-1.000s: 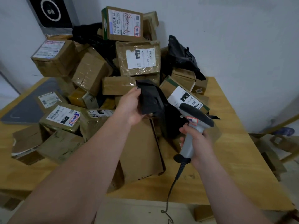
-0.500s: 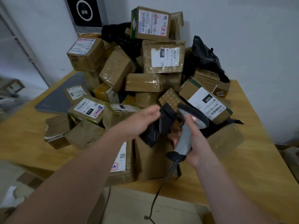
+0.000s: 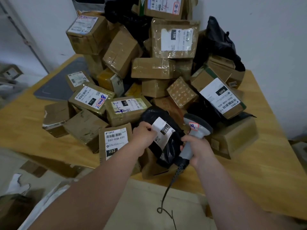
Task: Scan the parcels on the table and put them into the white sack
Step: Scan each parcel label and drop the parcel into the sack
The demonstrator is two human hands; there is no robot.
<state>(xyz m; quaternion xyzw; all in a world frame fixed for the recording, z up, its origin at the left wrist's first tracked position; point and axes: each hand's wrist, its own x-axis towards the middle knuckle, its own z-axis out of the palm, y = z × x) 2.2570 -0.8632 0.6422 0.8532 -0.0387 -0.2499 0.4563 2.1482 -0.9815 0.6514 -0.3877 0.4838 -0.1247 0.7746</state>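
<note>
Dozens of parcels (image 3: 154, 68) crowd a wooden table (image 3: 269, 163) | left hand (image 3: 145, 134) pinches a black bagged parcel (image 3: 169, 151) at the near edge, white label (image 3: 163, 130) turned up for reading | right hand (image 3: 199, 150) wraps the corded scanner (image 3: 197, 126), head tipped toward that label | scan apparently in hand; white fabric (image 3: 39, 206), lower left, is probably the sack.

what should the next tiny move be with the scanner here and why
Probably tip the scanner down onto the white label. The left hand pinches the black bag with that label facing up, and the right hand grips the scanner right beside it, its head apparently aimed past the label at the pile of boxes.
</note>
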